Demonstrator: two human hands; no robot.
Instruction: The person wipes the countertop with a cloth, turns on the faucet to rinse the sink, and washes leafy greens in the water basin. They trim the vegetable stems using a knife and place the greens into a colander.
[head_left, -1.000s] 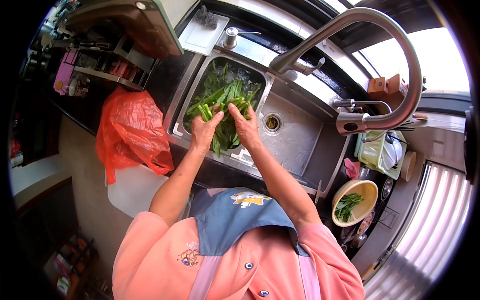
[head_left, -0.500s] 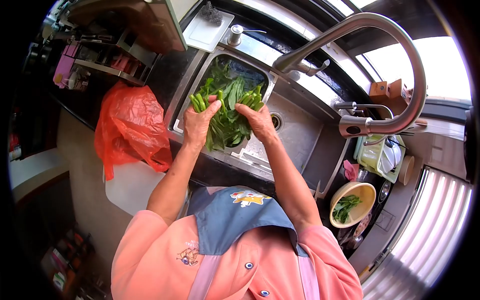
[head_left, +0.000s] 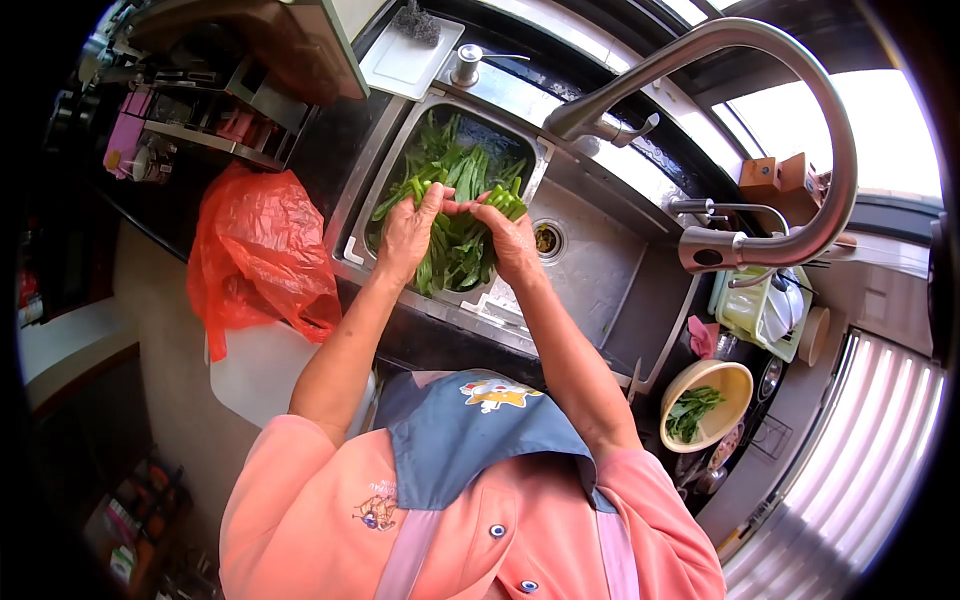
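Observation:
Leafy greens (head_left: 462, 163) lie in water in the left sink basin (head_left: 357, 225), and more hang below my hands over its near edge. My right hand (head_left: 511, 236) is closed round a bunch of green stems, their cut ends showing above its fingers. Beside it, my left hand (head_left: 408, 232) has its thumb and fingers pressed together at the greens; what lies between them is too small to make out. The fingertips of both hands meet, or nearly meet, above the leaves.
The second basin (head_left: 590, 260) has a drain. A tall faucet (head_left: 720, 250) arches over the right side. A red plastic bag (head_left: 262, 255) lies left. A cream bowl (head_left: 735, 390) with greens and a green dish rack (head_left: 745, 315) stand right. A soap dispenser (head_left: 467, 66) stands behind.
My hands moved apart with stems in each, then came back together. The stem ends seen at my left hand half a second ago no longer show there; my right hand keeps its bunch.

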